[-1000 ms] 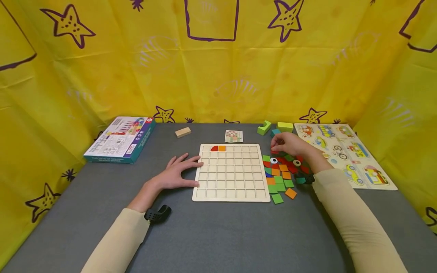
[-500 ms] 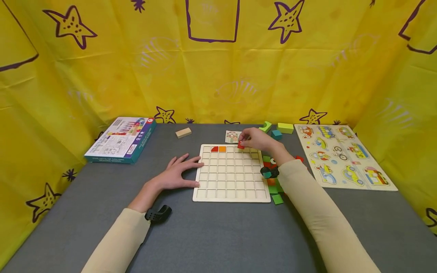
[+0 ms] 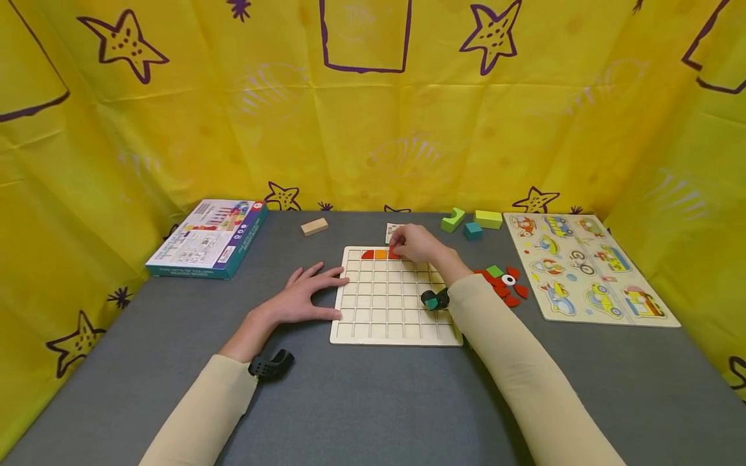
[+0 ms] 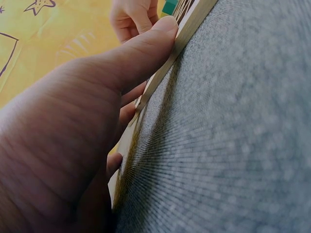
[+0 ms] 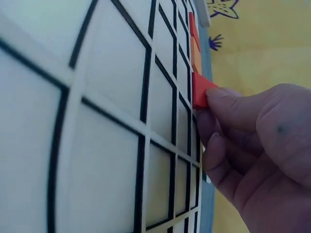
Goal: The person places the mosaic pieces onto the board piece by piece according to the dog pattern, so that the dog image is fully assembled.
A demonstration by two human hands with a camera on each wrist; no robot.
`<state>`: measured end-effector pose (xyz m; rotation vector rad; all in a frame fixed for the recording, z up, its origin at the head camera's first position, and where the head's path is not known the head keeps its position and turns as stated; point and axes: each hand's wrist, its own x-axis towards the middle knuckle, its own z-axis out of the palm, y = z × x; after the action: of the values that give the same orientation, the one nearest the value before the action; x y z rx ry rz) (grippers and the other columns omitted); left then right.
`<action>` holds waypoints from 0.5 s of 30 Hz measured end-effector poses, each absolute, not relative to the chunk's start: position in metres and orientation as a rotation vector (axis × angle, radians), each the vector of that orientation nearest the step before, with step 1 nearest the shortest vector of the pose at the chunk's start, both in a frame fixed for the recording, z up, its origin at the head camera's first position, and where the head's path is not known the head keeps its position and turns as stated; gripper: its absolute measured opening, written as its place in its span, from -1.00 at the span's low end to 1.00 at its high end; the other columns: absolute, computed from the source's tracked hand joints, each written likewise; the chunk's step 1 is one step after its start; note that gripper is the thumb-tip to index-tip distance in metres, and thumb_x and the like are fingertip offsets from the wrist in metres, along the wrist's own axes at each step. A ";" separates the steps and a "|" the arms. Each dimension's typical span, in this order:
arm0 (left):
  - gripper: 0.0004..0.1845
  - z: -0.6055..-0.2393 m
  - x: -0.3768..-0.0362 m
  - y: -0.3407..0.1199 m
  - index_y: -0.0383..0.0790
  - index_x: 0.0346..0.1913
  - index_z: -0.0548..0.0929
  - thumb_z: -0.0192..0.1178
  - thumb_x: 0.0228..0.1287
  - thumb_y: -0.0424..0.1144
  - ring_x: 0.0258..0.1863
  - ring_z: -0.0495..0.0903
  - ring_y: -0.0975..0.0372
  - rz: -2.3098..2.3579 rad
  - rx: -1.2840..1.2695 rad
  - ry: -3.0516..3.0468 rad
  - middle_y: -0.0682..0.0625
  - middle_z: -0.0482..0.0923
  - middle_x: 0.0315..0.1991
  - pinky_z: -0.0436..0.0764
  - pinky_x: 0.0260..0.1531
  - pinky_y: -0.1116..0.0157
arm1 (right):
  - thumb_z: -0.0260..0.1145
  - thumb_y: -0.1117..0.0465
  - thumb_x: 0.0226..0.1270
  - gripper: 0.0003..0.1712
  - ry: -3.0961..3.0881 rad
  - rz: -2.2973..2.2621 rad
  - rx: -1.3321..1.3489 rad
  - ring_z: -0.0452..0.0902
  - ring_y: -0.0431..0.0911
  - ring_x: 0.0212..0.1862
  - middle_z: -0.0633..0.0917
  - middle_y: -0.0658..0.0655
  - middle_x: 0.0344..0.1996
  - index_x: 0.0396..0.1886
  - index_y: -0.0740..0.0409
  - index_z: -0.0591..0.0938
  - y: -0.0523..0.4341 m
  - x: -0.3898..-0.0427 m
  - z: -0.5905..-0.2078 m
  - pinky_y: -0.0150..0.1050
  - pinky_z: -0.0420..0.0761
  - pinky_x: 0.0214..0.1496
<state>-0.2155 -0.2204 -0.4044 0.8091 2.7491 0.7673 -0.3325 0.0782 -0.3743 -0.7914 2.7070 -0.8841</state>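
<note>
A wooden grid board (image 3: 379, 331) lies on the grey table. In its far row sit a red tile with a rounded corner (image 3: 368, 255) and an orange square tile (image 3: 381, 255), side by side. My right hand (image 3: 421, 244) pinches a red tile (image 5: 200, 91) between thumb and fingers, right beside the orange one. The right wrist view shows that tile tilted at its cell. Along the board's left edge rests my left hand (image 3: 305, 298), fingers spread, its thumb touching the rim in the left wrist view. A small picture card (image 3: 392, 229) behind the board is partly hidden by my right hand.
Loose red and green tiles (image 3: 495, 272) and a round eye piece (image 3: 509, 279) lie right of the board, partly behind my right arm. Farther back are green blocks (image 3: 487, 219), a teal block (image 3: 473, 231) and a wooden block (image 3: 315, 226). A picture puzzle board (image 3: 583, 285) and a box (image 3: 204, 239) flank them.
My right hand has moved left from the loose tiles to the board's far row, carrying the red tile to the orange tile's side. My left hand has stayed at the board's edge.
</note>
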 end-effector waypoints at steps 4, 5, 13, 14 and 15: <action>-0.18 -0.404 -0.216 -0.219 0.05 0.48 0.44 0.35 0.21 0.26 0.56 -0.19 -0.18 0.762 0.804 2.746 0.01 0.11 0.58 -0.38 0.37 -0.30 | 0.31 0.33 0.45 -0.93 2.705 -0.846 -0.773 0.52 0.00 -0.23 0.69 0.14 -0.27 -0.18 0.24 0.70 0.077 -0.329 -0.373 -0.16 0.54 -0.08; -0.19 -0.404 -0.216 -0.219 0.05 0.48 0.43 0.35 0.21 0.26 0.56 -0.19 -0.18 0.762 0.803 2.746 0.01 0.11 0.58 -0.38 0.37 -0.30 | 0.31 0.33 0.45 -0.92 2.704 -0.839 -0.768 0.52 0.00 -0.22 0.69 0.14 -0.25 -0.17 0.24 0.70 0.076 -0.329 -0.372 -0.16 0.54 -0.07; -0.19 -0.403 -0.215 -0.219 0.03 0.49 0.43 0.35 0.22 0.24 0.56 -0.20 -0.18 0.770 0.805 2.731 0.00 0.10 0.58 -0.38 0.37 -0.30 | 0.32 0.32 0.45 -0.85 2.698 -0.839 -0.722 0.51 0.01 -0.18 0.69 0.14 -0.20 -0.07 0.24 0.71 0.079 -0.325 -0.371 -0.17 0.54 -0.04; -0.19 -0.403 -0.215 -0.219 0.03 0.48 0.43 0.35 0.22 0.24 0.56 -0.20 -0.18 0.773 0.807 2.731 0.00 0.10 0.58 -0.38 0.37 -0.30 | 0.33 0.32 0.44 -0.84 2.693 -0.854 -0.717 0.51 0.01 -0.17 0.68 0.15 -0.20 -0.05 0.24 0.70 0.081 -0.325 -0.371 -0.16 0.53 -0.04; -0.19 -0.403 -0.215 -0.220 0.02 0.48 0.43 0.36 0.22 0.23 0.56 -0.19 -0.18 0.776 0.811 2.732 -0.01 0.10 0.58 -0.38 0.37 -0.30 | 0.33 0.32 0.43 -0.83 2.692 -0.867 -0.718 0.50 0.02 -0.17 0.67 0.15 -0.20 -0.04 0.23 0.70 0.083 -0.326 -0.371 -0.16 0.52 -0.04</action>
<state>-0.2147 -0.2195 -0.4028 0.8106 2.7322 0.7760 -0.3260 0.0826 -0.3709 -0.7180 2.6922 -0.8666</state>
